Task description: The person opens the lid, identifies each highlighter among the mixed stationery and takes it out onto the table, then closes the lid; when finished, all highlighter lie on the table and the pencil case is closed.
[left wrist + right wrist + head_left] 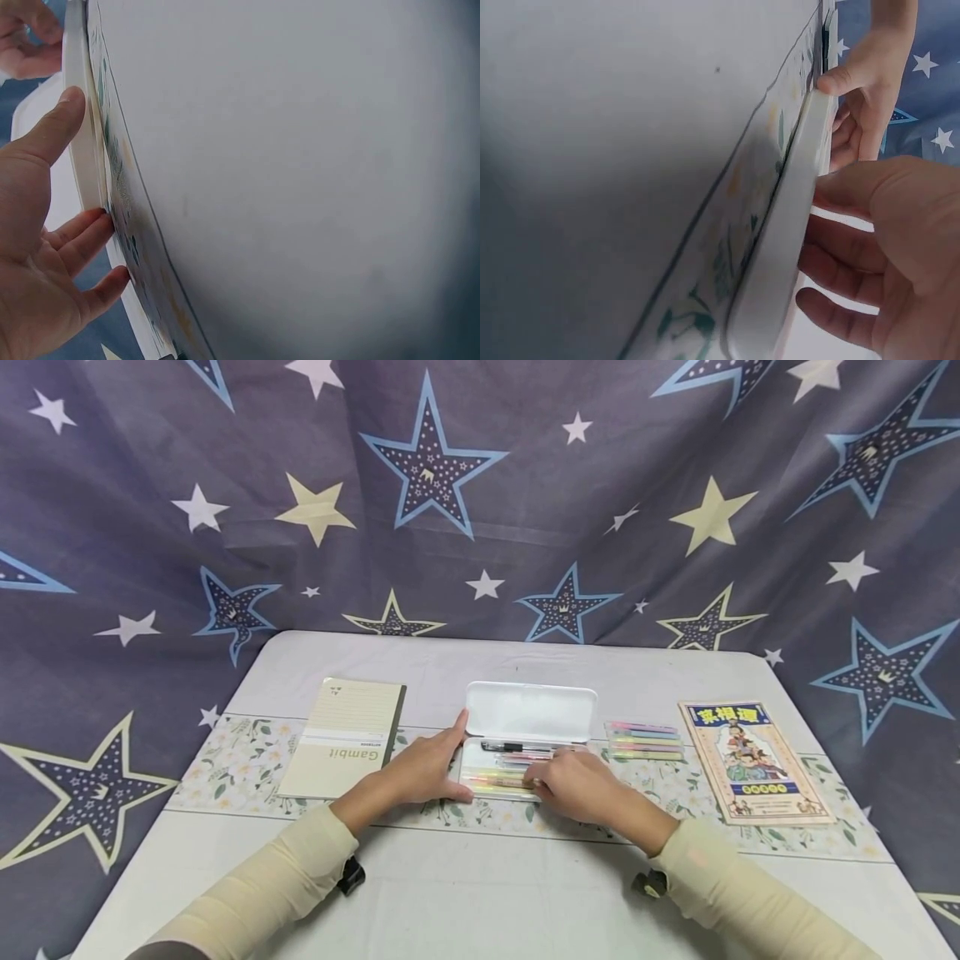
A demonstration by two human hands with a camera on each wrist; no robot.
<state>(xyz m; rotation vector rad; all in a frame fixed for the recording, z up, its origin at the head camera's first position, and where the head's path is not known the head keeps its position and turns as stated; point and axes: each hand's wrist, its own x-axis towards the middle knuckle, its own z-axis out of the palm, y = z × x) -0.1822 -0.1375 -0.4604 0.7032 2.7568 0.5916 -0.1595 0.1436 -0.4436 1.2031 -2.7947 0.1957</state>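
Note:
An open white pencil case (532,711) lies mid-table, its lid raised at the back. Inside are a black-gripped clear pen (517,747) and several colored pens (491,779). My left hand (429,766) spreads around the case's left end. In the left wrist view, its thumb (64,124) touches the front wall while the other fingers extend beside the case. My right hand (577,783) reaches over the case's right part, bent fingers down at the pens. In the right wrist view, the case wall (776,247) hides part of the fingertips, so a pinched pen cannot be confirmed.
A Gambit notebook (345,739) lies left of the case. To the right lies a row of several colored pens (645,741), with an illustrated book (753,762) beyond. A flowered strip (480,815) crosses the white table (480,893); a starry curtain (517,560) hangs behind.

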